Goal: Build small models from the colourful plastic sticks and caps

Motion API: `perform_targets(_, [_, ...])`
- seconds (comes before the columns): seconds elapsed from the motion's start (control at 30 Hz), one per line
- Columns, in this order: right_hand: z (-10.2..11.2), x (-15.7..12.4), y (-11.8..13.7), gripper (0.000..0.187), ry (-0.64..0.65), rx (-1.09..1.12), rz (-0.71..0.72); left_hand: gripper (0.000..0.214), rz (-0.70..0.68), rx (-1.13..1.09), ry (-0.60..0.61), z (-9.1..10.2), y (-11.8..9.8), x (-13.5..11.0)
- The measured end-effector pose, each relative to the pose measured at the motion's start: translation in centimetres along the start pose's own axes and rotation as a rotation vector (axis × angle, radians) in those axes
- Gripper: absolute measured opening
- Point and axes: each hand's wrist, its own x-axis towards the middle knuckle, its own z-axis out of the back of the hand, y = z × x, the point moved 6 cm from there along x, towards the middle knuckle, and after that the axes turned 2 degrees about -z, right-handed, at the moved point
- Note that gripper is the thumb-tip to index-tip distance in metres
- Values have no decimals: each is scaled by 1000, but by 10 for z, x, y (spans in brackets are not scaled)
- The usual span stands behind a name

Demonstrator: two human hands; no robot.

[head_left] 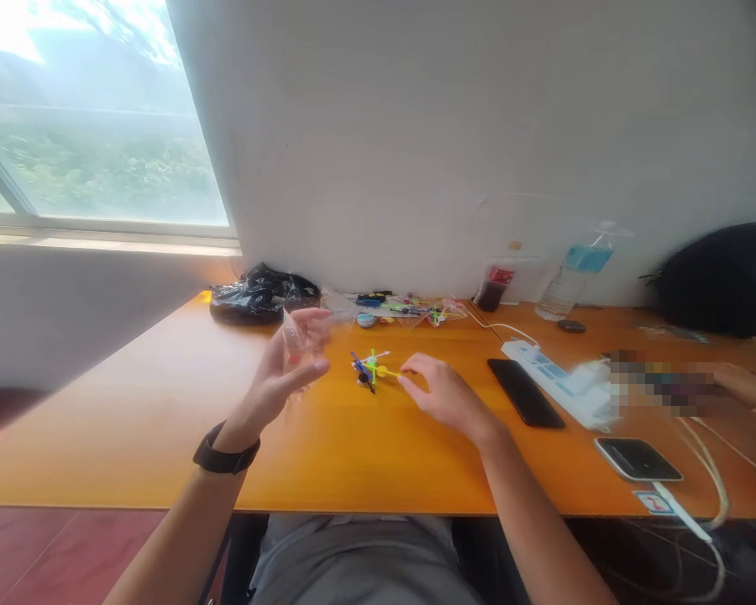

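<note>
My left hand (286,365), with a black band on its wrist, is raised over the table. A clear plastic bag (293,332) hangs at its palm, held by the curled fingers; its outline is hard to see. Lower and to the right, my right hand (444,391) pinches a yellow plastic piece (387,371) between thumb and fingertips. That piece touches a small cluster of coloured plastic parts lying on the wooden table (353,470). Among them are a green part (373,366), a blue part (359,366) and some white and black ones.
Along the wall lie a black plastic bag (261,294) and bagged small parts (409,307). Two bottles, a power strip (558,382), a black phone (525,392) and a phone with a cable (639,459) occupy the right. Another person's hand (747,388) holds a blurred-out object there.
</note>
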Motion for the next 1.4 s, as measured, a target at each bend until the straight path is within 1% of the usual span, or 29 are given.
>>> perform_targets(0.07, [4, 0, -1, 16, -41, 10, -4, 59, -29, 101, 18, 1, -1, 0])
perform_targets(0.13, [3, -1, -4, 18, -37, 5, -1, 59, -64, 212, 43, 0, -2, 0])
perform_targets(0.2, [-3, -3, -5, 23, 16, 0, 17, 60, -77, 343, 74, -2, -3, 0])
perform_targets(0.3, [-18, -7, -4, 32, 149, -1, 63, 64, -66, 488, 134, -8, -1, -2])
perform_targets(0.4, [-31, -11, 0, 41, 273, 0, 100, 63, -59, 527, 164, -11, 1, -3])
perform_targets(0.47, [-36, -13, 3, 44, 327, -5, 98, 62, -51, 539, 177, -13, 3, -3])
perform_targets(0.57, [-39, -14, 4, 40, 367, -38, 56, 63, -40, 538, 205, -15, 4, -3])
perform_targets(0.67, [-37, -14, 5, 35, 366, -51, 27, 65, -56, 516, 230, -16, 4, -4])
perform_targets(0.77, [-30, -9, 3, 32, 279, -9, 8, 68, -96, 494, 251, -18, 4, -5])
perform_targets(0.83, [-22, -4, 0, 26, 168, 36, -2, 70, -116, 487, 263, -20, 3, -6])
perform_targets(0.9, [-8, 1, -4, 26, 26, 78, 2, 70, -122, 492, 276, -20, 4, -7])
perform_targets(1.0, [28, 0, -2, 28, -260, 111, 36, 71, -128, 527, 298, -22, 4, -6])
perform_targets(1.07, [58, -12, 9, 25, -475, 117, 77, 71, -143, 547, 304, -22, 3, -6])
perform_targets(1.1, [72, -20, 17, 23, -555, 129, 108, 72, -152, 550, 302, -23, 2, -6])
perform_targets(1.13, [83, -29, 27, 21, -607, 145, 139, 74, -158, 547, 300, -23, 2, -6])
perform_targets(1.17, [91, -36, 36, 20, -626, 168, 163, 75, -161, 540, 300, -24, 1, -6])
perform_targets(1.2, [97, -43, 45, 21, -618, 190, 183, 77, -162, 532, 302, -25, 1, -7])
perform_targets(1.27, [100, -54, 64, 23, -570, 203, 244, 78, -157, 515, 311, -27, 1, -8])
perform_targets(1.33, [93, -57, 78, 26, -458, 175, 302, 79, -142, 508, 321, -31, 1, -10])
perform_targets(1.4, [82, -55, 87, 30, -338, 150, 345, 78, -134, 511, 329, -34, 0, -12])
